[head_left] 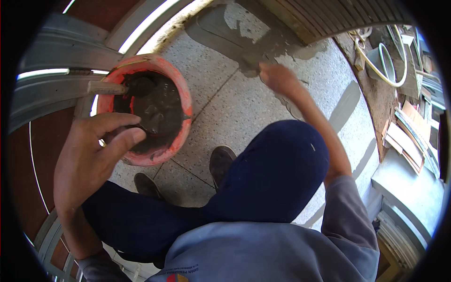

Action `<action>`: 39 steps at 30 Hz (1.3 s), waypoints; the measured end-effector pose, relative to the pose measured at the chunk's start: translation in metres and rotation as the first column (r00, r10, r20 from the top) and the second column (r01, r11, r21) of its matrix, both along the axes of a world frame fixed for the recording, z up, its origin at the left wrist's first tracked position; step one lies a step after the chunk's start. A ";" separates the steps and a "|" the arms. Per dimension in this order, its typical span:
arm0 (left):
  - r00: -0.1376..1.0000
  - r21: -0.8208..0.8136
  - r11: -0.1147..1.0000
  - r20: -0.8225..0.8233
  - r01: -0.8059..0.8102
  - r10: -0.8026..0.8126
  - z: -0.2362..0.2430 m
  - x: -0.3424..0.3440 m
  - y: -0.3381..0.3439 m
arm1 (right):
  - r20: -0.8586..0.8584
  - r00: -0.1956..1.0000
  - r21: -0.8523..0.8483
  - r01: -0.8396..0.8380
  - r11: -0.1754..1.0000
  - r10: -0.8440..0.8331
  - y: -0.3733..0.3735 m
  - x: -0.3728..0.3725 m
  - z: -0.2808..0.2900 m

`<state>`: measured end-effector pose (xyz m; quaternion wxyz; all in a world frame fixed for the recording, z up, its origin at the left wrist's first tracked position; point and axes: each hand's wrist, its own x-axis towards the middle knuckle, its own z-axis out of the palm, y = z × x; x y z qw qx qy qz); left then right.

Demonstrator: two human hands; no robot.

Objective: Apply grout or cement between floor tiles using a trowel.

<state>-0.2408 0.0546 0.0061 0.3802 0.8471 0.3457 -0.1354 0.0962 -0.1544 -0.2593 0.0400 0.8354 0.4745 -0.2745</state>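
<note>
Coating the speckled floor (204, 70) (patchily), grey paste (211, 30) lies near slats (338, 19).

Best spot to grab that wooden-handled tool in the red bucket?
Probably the wooden handle, wrapped from the left: it juts out past the bucket's left rim, while its other end is lost in dark wet mix. The left hand is on that side.
</note>
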 end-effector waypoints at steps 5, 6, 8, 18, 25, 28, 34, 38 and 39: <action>0.998 -0.013 1.000 0.055 -0.012 0.013 0.009 -0.011 0.003 | 0.116 0.985 0.333 -0.157 0.930 0.125 0.151 0.034 0.000; 0.999 -0.004 1.000 0.049 -0.022 0.023 0.010 -0.014 0.004 | 0.144 0.966 0.280 -0.246 0.928 0.213 0.185 0.031 0.001; 0.998 -0.048 0.997 0.016 -0.058 0.059 0.009 -0.010 0.004 | 0.246 0.931 0.227 -0.324 0.918 0.268 0.232 0.043 -0.015; 0.990 -0.050 0.990 -0.062 -0.132 0.129 0.011 -0.029 0.019 | 0.155 0.926 -0.013 -0.347 0.938 0.345 0.094 0.017 -0.013; 0.995 -0.108 0.991 0.052 -0.076 0.082 -0.011 -0.021 0.020 | 0.222 0.975 0.085 -0.025 0.996 0.005 -0.069 -0.008 -0.011; 0.994 -0.116 0.988 -0.014 -0.105 0.104 -0.008 -0.015 0.020 | 0.139 0.976 0.262 0.129 0.956 -0.170 -0.054 -0.021 -0.007; 0.991 -0.127 0.983 0.009 -0.135 0.137 -0.016 -0.009 0.022 | 0.216 0.905 0.179 0.332 0.926 -0.366 0.001 -0.080 -0.068; 0.989 -0.089 0.985 -0.032 -0.148 0.146 -0.004 -0.017 0.024 | 0.056 0.951 0.024 0.302 0.953 -0.303 -0.014 -0.111 -0.026; 0.987 -0.073 0.985 -0.026 -0.159 0.157 -0.003 -0.021 0.025 | 0.054 0.954 0.041 0.291 0.956 -0.293 -0.011 -0.096 -0.021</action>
